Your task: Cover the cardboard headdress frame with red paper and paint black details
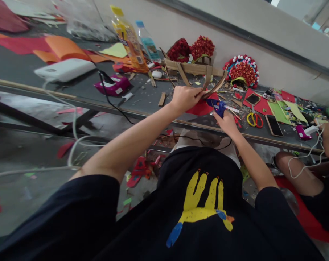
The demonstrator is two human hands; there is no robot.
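My left hand [184, 98] grips the near curved edge of a brown cardboard frame [197, 70] that stands on the grey table [79, 87]. My right hand [227, 121] holds a blue glue gun [220, 107], its nozzle pointing toward the frame's lower curve and a red paper piece [201, 108] under it. A black cord runs from the gun down over my lap.
Red paper-flower ornaments [242, 72] lean on the wall behind. Yellow-handled scissors [254, 119], a phone [274, 125], a pink glue gun [114, 85], bottles [128, 38] and coloured paper lie on the table. Another person's hand [327, 130] holds a white cable at right.
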